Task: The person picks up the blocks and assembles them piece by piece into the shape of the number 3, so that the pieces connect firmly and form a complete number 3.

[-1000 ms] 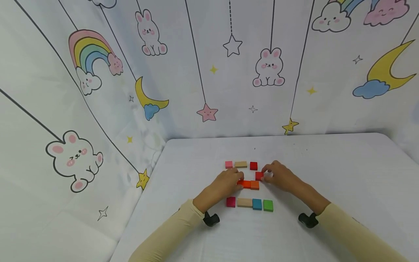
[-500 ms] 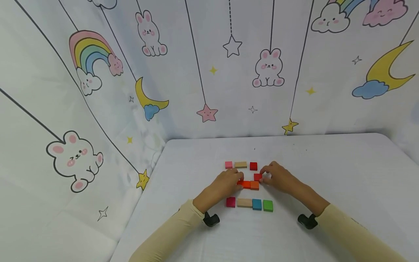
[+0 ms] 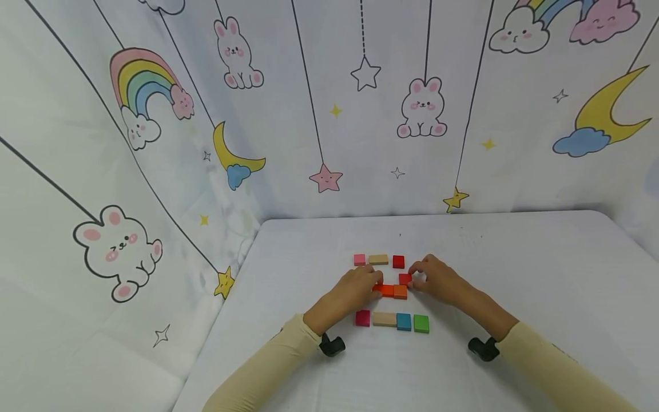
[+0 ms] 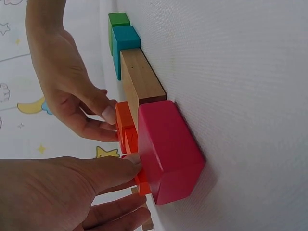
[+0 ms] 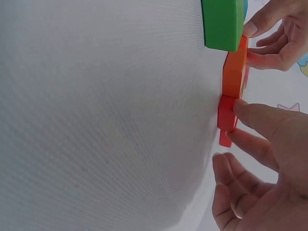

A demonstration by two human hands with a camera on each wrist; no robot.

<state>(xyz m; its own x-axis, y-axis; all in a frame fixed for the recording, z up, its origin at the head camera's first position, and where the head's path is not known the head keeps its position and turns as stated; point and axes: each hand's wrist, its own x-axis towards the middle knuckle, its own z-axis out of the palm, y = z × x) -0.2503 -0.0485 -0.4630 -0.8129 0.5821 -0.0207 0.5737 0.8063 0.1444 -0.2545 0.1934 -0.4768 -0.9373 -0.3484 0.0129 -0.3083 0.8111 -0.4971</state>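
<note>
In the head view my left hand point(image 3: 355, 286) pinches the left part of a short row, where an orange-red block point(image 3: 386, 290) shows past the fingertips. An orange block point(image 3: 400, 292) sits against its right end. Thumb and index finger of my right hand point(image 3: 437, 277) pinch a red block point(image 3: 404, 279) just behind the orange block. In the right wrist view this red block point(image 5: 226, 113) lies between thumb and index fingertip, close to the orange block point(image 5: 234, 70). The left wrist view shows my left thumb point(image 4: 120, 171) behind a magenta block point(image 4: 168, 149).
Nearer me lie the magenta block point(image 3: 362, 318), a wooden block point(image 3: 384, 319), a blue block point(image 3: 404, 321) and a green block point(image 3: 421, 324). Farther back are a pink block point(image 3: 359, 260), another wooden block point(image 3: 378, 259) and another red block point(image 3: 399, 261) on the white cloth point(image 3: 540, 269).
My right hand has shifted the red block slightly left and toward me, closer over the orange block. My left hand stays in place.
</note>
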